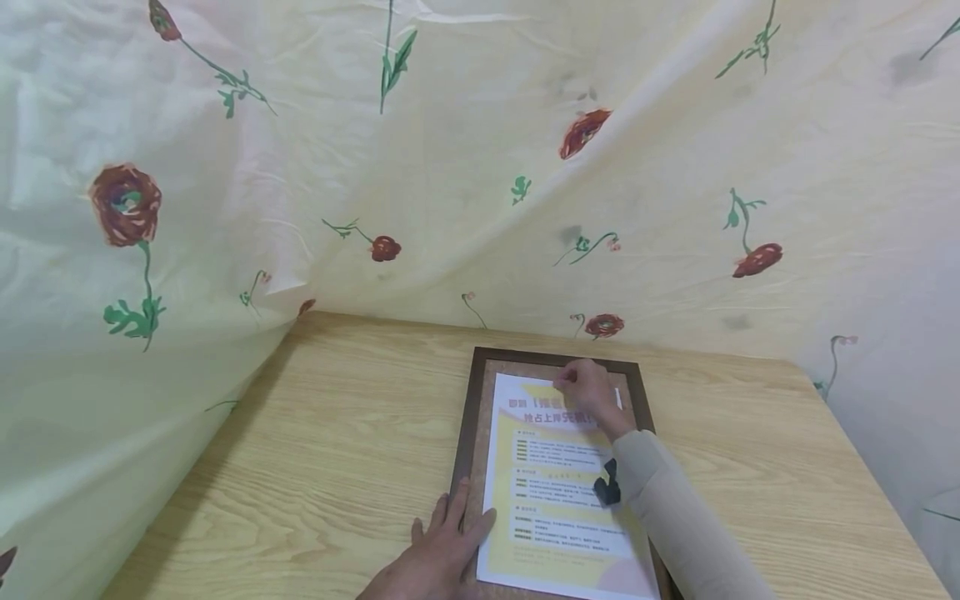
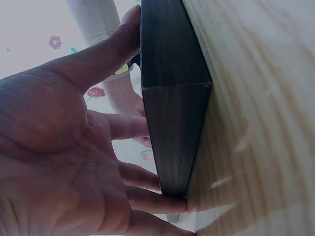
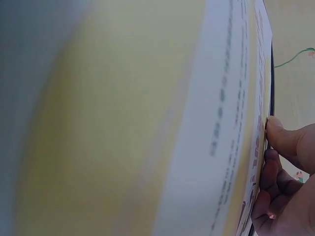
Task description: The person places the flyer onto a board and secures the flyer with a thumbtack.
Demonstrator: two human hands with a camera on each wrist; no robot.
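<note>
A printed poster (image 1: 558, 500) in yellow and white lies on a brown cork board (image 1: 517, 367) with a dark wooden frame (image 1: 468, 425). My left hand (image 1: 442, 550) rests at the frame's left side. In the left wrist view its thumb (image 2: 110, 54) lies over the frame's edge, while the fingers stretch along the side down to the table. My right hand (image 1: 588, 392) is at the poster's top, fingers curled, with thumb and fingertips pinching close at the paper. I cannot tell what small thing they pinch. The right wrist view shows the thumb (image 3: 283, 140) right at the poster's edge.
The board lies on a light wood-grain table (image 1: 337, 433). Behind and on both sides hangs a pale cloth (image 1: 450, 167) with red flowers. A small black device (image 1: 609, 485) sits at my right wrist, over the poster.
</note>
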